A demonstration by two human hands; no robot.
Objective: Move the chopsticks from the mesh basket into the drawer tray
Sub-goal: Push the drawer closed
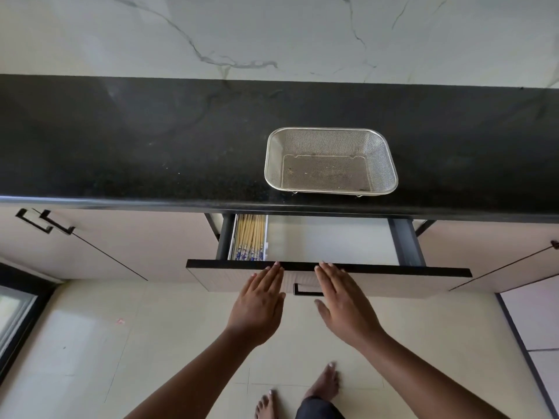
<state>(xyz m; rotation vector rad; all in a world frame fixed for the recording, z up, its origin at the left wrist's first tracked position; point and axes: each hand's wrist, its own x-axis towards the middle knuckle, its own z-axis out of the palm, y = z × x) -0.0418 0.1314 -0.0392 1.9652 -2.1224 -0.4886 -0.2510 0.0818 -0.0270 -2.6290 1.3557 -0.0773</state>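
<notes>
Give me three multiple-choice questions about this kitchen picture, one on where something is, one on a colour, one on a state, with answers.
1. Where are the chopsticks?
A. in the mesh basket
B. in the tray at the drawer's left end
C. on the floor

2. What colour is the countertop?
A. black
B. white
C. red

3. What state is the drawer in?
A. shut
B. removed
C. pulled open

Answers: 1 B, they lie in the narrow white tray, and the mesh basket holds nothing. 2 A, the surface is dark and speckled. 3 C, its inside shows, with the left hand and right hand flat at its front.
</notes>
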